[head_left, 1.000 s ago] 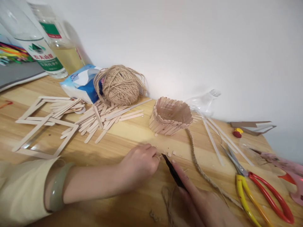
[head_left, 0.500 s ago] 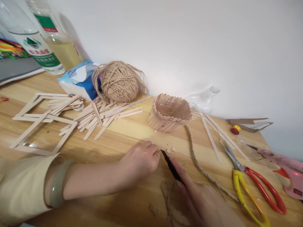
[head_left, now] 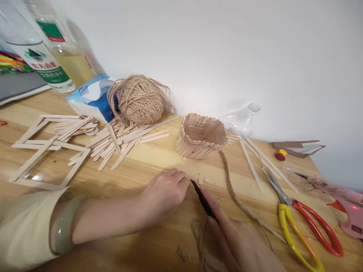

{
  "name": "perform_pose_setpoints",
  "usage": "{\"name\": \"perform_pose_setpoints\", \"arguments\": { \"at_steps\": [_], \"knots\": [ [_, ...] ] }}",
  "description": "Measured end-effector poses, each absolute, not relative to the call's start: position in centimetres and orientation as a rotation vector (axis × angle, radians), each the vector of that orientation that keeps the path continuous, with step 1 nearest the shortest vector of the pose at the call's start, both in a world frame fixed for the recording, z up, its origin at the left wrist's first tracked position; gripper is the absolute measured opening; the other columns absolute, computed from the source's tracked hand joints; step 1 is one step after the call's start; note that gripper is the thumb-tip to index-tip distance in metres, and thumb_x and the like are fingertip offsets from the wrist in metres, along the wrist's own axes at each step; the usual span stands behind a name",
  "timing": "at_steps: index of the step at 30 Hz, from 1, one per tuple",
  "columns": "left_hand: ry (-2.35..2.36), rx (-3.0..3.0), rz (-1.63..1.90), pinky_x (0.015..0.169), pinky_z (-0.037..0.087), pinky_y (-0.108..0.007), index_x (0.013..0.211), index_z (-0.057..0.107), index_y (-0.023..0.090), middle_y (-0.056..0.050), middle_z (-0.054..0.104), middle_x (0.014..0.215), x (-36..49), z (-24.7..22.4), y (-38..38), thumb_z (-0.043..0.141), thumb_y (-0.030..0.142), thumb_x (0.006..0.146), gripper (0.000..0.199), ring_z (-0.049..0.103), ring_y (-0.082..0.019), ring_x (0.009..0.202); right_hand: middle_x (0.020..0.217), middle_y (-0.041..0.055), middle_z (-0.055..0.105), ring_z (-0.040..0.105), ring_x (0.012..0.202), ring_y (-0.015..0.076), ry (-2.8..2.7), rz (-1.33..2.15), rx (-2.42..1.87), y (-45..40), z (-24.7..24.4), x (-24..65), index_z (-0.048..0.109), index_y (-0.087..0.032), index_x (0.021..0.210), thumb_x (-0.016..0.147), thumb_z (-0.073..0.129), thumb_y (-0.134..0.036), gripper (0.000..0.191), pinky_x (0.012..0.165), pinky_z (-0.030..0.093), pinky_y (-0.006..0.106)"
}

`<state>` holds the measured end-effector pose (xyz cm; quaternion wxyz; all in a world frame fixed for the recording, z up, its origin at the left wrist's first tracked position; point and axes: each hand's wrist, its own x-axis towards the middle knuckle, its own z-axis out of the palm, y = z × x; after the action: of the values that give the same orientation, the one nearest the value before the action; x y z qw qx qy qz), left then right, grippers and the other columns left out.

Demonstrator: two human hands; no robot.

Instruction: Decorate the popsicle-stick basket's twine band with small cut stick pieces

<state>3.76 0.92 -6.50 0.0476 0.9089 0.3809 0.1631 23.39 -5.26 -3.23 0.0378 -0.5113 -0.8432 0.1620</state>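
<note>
Left hand: fingers curled, knuckles up, low over the pale wooden tabletop; fingertips hidden, can't tell what they pinch, if anything.
Right hand: closed round a slim black blade-like tool, one finger stretched along it; lower fingers shadowed, forearm cut off.
Tool tip: just beside the thin gold-coloured ring on the left hand; contact unclear.
Scraps: small pale wood chips, just past the tip.
Loose twine: thin tan fibre strands, dim, run out at bottom edge.
Glue gun: pink plastic glue gun, cut off by right edge.
Bottle: clear plastic bottle with green-and-white label, top out of view.
Basket: oval pale wooden-stick basket, scalloped rim, beyond the hands, near the wall; inner floor partly hidden.
Cord: tan braided rope, coarse, trails from basket toward the red-and-yellow-handled steel scissors.
Twine ball: rough tan jute ball, overlaps blue-and-white tissue pack.
Sticks: flat round-ended wooden sticks, heaped, overlapping.
</note>
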Motion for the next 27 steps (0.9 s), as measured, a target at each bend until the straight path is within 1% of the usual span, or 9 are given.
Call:
{"name": "perform_pose_setpoints", "arguments": {
  "at_steps": [2, 5, 8, 10, 14, 16, 21, 25, 27],
  "knots": [
    [1.154, 2.779, 0.511, 0.063, 0.053, -0.033, 0.070, 0.062, 0.012, -0.006, 0.063, 0.069, 3.78, -6.50, 0.88, 0.045, 0.011, 0.085, 0.023, 0.059, -0.021, 0.066, 0.121, 0.0113, 0.062, 0.070, 0.088, 0.0234, -2.570, 0.521, -1.587, -5.32, -3.20, 23.37, 0.017, -0.020, 0.145, 0.089, 0.033, -0.013, 0.059, 0.053, 0.059, 0.025],
    [1.140, 2.781, 0.539, 0.061, 0.053, -0.034, 0.068, 0.063, 0.012, -0.006, 0.063, 0.068, 3.81, -6.50, 0.83, 0.047, 0.011, 0.084, 0.023, 0.059, -0.021, 0.065, 0.119, 0.0120, 0.063, 0.071, 0.085, 0.0229, -2.557, 0.550, -1.617, -5.39, -3.12, 23.35, 0.013, -0.020, 0.146, 0.091, 0.030, -0.014, 0.057, 0.051, 0.059, 0.025],
    [1.134, 2.776, 0.528, 0.061, 0.053, -0.033, 0.068, 0.063, 0.012, -0.007, 0.063, 0.069, 3.82, -6.45, 0.83, 0.046, 0.011, 0.084, 0.024, 0.059, -0.021, 0.065, 0.117, 0.0124, 0.064, 0.071, 0.085, 0.0229, -2.562, 0.525, -1.605, -5.53, -3.32, 23.39, 0.018, -0.018, 0.145, 0.091, 0.030, -0.014, 0.055, 0.049, 0.058, 0.024],
    [1.132, 2.775, 0.512, 0.062, 0.053, -0.033, 0.068, 0.063, 0.012, -0.007, 0.063, 0.069, 3.81, -6.41, 0.86, 0.045, 0.011, 0.085, 0.024, 0.059, -0.020, 0.065, 0.112, 0.0121, 0.067, 0.071, 0.084, 0.0230, -2.562, 0.498, -1.590, -5.61, -3.54, 23.45, 0.020, -0.018, 0.144, 0.090, 0.032, -0.013, 0.056, 0.047, 0.058, 0.024],
    [1.098, 2.790, 0.540, 0.062, 0.053, -0.034, 0.070, 0.063, 0.011, -0.008, 0.063, 0.068, 3.75, -6.41, 0.93, 0.045, 0.009, 0.084, 0.022, 0.059, -0.020, 0.065, 0.096, 0.0093, 0.074, 0.073, 0.070, 0.0215, -2.574, 0.508, -1.573, -5.52, -3.76, 23.48, 0.014, -0.020, 0.146, 0.088, 0.033, -0.011, 0.061, 0.044, 0.057, 0.024],
    [1.089, 2.788, 0.557, 0.063, 0.053, -0.034, 0.070, 0.063, 0.011, -0.008, 0.063, 0.068, 3.72, -6.44, 0.94, 0.045, 0.009, 0.084, 0.023, 0.059, -0.020, 0.065, 0.097, 0.0098, 0.074, 0.072, 0.068, 0.0214, -2.582, 0.506, -1.569, -5.41, -3.72, 23.43, 0.012, -0.020, 0.146, 0.088, 0.032, -0.012, 0.062, 0.043, 0.056, 0.024],
    [1.093, 2.771, 0.543, 0.063, 0.053, -0.034, 0.070, 0.063, 0.011, -0.007, 0.063, 0.068, 3.69, -6.45, 0.97, 0.047, 0.009, 0.084, 0.021, 0.058, -0.021, 0.065, 0.104, 0.0097, 0.071, 0.072, 0.075, 0.0226, -2.579, 0.420, -1.595, -5.42, -3.60, 23.39, 0.012, -0.023, 0.146, 0.088, 0.035, -0.014, 0.063, 0.048, 0.058, 0.026],
    [1.088, 2.790, 0.552, 0.063, 0.053, -0.032, 0.071, 0.062, 0.011, -0.007, 0.063, 0.068, 3.67, -6.44, 1.08, 0.047, 0.010, 0.084, 0.021, 0.058, -0.020, 0.065, 0.101, 0.0096, 0.072, 0.072, 0.070, 0.0223, -2.591, 0.390, -1.590, -5.51, -3.64, 23.38, 0.014, -0.023, 0.146, 0.087, 0.035, -0.015, 0.062, 0.043, 0.056, 0.024],
    [1.078, 2.811, 0.569, 0.062, 0.052, -0.032, 0.069, 0.062, 0.012, -0.006, 0.062, 0.066, 3.66, -6.42, 1.15, 0.047, 0.010, 0.084, 0.021, 0.057, -0.019, 0.063, 0.096, 0.0086, 0.074, 0.072, 0.067, 0.0220, -2.578, 0.351, -1.568, -5.50, -3.62, 23.29, 0.018, -0.024, 0.145, 0.086, 0.036, -0.015, 0.062, 0.042, 0.056, 0.024]
  ]
}}
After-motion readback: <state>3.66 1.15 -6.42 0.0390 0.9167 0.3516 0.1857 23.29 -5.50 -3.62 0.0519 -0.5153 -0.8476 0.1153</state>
